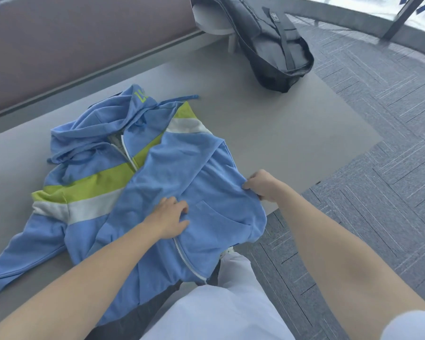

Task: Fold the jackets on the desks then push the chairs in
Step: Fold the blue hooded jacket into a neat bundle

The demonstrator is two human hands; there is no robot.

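Head view: a blue hooded jacket [194, 173] with green and white stripes lies front-up on the grey table [268, 123], and its hem hangs over the near edge. One blue panel is folded across its front and covers part of the stripes and the white zip. A sleeve trails away from the jacket's left side along the table, and the hood is bunched at the far end.

The left hand [168, 217] rests flat on the middle of the jacket, just beside the zip, its fingers [182, 207] slightly spread and pressing the cloth. The right hand [263, 186] is at the jacket's right edge, its fingers [249, 185] curled and pinching the fold there.

Beyond the jacket, well apart, a dark bag [272, 45] sits at the table's far right corner. Right of the jacket is grey carpet [378, 119]. Below its hem are white trousers [219, 310].
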